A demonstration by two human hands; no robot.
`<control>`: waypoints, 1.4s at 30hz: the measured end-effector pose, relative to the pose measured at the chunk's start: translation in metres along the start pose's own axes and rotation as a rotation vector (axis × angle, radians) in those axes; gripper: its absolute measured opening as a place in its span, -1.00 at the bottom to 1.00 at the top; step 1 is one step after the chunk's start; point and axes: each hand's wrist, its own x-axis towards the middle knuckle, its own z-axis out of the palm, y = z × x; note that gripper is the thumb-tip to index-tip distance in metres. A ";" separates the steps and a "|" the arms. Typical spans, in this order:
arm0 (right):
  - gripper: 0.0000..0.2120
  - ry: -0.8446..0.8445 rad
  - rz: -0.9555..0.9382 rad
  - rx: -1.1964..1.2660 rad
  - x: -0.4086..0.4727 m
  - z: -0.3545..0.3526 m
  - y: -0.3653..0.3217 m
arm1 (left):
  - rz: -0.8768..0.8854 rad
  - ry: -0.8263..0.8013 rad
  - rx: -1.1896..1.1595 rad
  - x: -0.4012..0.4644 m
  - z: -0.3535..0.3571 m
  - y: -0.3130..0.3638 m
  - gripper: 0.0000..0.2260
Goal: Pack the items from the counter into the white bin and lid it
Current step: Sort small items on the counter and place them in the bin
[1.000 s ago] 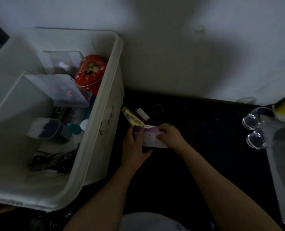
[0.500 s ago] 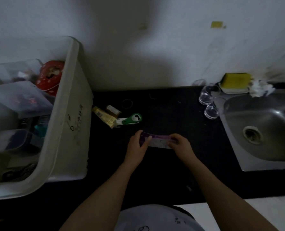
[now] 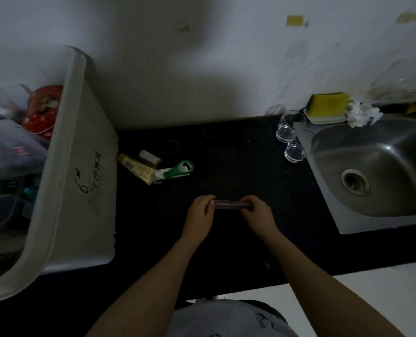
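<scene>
**Legible markings: one handwritten figure on the bin wall**

I can read only one mark with any confidence: a handwritten "6" on the outer side wall of the white bin [image 3: 80, 171], to the left of my left hand [image 3: 198, 215]. The scrawled characters beside it stay illegible to me. The yellow tube [image 3: 136, 167], beyond and left of my hands, shows a barcode, digits too small to tell.

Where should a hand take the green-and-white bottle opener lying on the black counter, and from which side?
Probably by the white handle end of the green-and-white bottle opener, coming from above. It lies flat on the black counter, green looped head to the right, and its white end touches the yellow tube, so a top pinch across the narrow shaft looks cleanest.
</scene>
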 end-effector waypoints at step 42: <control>-0.62 -0.257 -0.523 -0.184 -0.080 0.250 -0.414 | -0.339 0.603 0.125 -0.034 -0.461 -0.059 -0.62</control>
